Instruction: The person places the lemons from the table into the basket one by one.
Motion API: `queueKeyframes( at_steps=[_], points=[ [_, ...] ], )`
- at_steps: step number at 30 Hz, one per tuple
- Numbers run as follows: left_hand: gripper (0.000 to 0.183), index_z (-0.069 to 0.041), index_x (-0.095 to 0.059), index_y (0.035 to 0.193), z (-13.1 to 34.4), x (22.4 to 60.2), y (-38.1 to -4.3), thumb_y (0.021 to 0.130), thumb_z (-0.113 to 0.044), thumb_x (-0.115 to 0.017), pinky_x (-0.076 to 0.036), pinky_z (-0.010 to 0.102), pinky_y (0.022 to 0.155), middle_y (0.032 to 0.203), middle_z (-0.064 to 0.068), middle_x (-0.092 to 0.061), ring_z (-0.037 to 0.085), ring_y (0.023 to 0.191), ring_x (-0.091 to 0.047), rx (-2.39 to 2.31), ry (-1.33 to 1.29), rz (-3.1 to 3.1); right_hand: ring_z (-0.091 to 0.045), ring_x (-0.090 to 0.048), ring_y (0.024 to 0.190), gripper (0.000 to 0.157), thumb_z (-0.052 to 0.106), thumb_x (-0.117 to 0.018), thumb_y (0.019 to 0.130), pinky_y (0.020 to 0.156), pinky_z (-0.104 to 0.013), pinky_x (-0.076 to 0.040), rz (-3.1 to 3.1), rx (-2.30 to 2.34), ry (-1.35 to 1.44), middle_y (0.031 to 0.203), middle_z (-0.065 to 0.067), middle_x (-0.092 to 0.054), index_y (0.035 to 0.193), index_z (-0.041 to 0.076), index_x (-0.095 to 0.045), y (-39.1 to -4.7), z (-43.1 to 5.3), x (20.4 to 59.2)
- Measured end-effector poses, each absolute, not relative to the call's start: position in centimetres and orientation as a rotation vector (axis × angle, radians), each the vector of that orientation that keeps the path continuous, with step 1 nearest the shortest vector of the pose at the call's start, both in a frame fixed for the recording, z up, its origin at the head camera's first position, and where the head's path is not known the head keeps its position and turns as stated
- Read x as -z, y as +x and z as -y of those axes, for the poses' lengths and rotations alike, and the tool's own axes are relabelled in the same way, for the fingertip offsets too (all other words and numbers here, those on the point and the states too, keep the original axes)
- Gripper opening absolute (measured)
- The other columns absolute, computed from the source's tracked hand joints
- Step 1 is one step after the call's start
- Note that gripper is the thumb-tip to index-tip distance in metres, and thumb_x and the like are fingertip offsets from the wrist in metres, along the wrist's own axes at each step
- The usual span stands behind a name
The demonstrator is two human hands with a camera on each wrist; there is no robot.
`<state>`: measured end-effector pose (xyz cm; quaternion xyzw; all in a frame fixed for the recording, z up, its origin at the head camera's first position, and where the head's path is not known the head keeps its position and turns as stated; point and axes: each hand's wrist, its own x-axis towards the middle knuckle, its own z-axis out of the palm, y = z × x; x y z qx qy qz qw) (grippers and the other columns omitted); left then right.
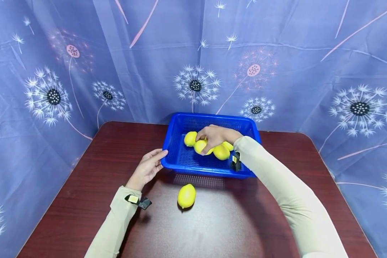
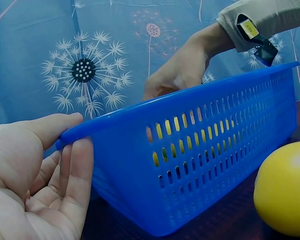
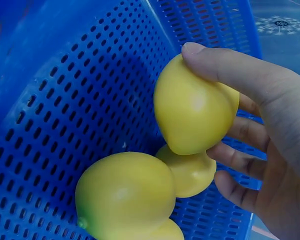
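Observation:
A blue plastic basket (image 1: pixel 196 168) with slotted walls stands at the back of the table, several yellow lemons inside it. My left hand (image 1: pixel 147 168) pinches the basket's rim at its front left corner, thumb on top and fingers beneath, as the left wrist view shows. Inside the basket, my right hand (image 1: pixel 214 135) grips a lemon (image 3: pixel 195 107) between thumb and fingers. Below and beside that one lie other lemons (image 3: pixel 125 192), one with a greenish tip. One more lemon (image 1: pixel 186 196) rests on the table in front of the basket.
The dark red-brown wooden table (image 1: pixel 116 143) reaches to a blue curtain (image 1: pixel 154 71) printed with dandelions, which hangs behind it and at both sides. Each sleeve cuff carries a small black camera mount (image 1: pixel 235 162).

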<state>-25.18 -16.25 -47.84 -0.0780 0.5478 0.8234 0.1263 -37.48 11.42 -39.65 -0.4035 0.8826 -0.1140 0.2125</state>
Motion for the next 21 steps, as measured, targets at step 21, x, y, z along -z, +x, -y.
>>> queueKeyframes(
  at_steps=[21],
  points=[
    [0.018, -0.012, -0.060, 0.100, 16.3, 47.9, -25.2, 0.088, -0.019, -0.071, -0.048, 0.016, 0.057, 0.081, -0.005, -0.065, 0.006, 0.065, -0.058, -2.404, -0.222, -1.599, -0.028, -0.054, 0.115, 0.061, 0.044, -0.076, 0.078, 0.096, -0.043, -0.044, -2.460, 0.337, -1.003, 0.120, -0.009, -0.063, 0.129, 0.018, -0.057, -37.5, -11.1, 39.4]
  ],
)
